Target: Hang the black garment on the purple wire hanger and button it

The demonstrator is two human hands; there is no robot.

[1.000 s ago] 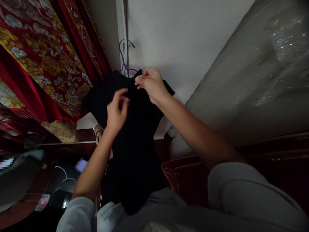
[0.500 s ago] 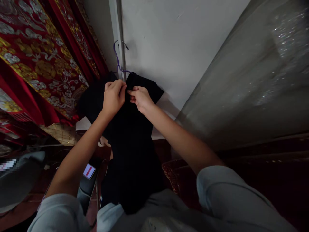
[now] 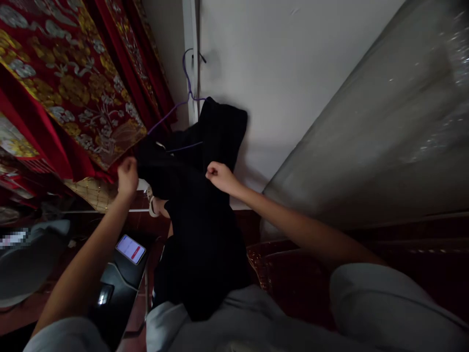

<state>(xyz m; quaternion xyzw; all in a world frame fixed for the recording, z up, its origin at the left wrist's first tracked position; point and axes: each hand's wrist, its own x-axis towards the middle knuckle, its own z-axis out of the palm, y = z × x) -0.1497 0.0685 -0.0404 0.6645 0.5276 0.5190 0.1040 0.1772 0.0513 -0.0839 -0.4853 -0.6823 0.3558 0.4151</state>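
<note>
A black short-sleeved top (image 3: 223, 127) hangs from a purple wire hanger (image 3: 189, 93), hooked at a door's edge. The hanger's left arm shows bare above the cloth, and its lower bar crosses the top's opening. Out at the left edge of the top, my left hand (image 3: 128, 177) is closed with its fingers bunched on the cloth; motion blurs it a little. My right hand (image 3: 223, 177) pinches the front of the top below the hanger. Dark cloth runs between both hands, its folds hard to make out.
Red brocade fabric (image 3: 73, 83) hangs at the left. A lit phone (image 3: 131, 249) lies on a black seat (image 3: 126, 293) beside another small device (image 3: 105, 294). A white door (image 3: 278, 73) stands behind, and plastic-wrapped grey material (image 3: 359, 146) leans at the right.
My hands have moved apart and down, the left one far to the left. The top's left side has come away from the hanger's left arm, and its opening is spread wider.
</note>
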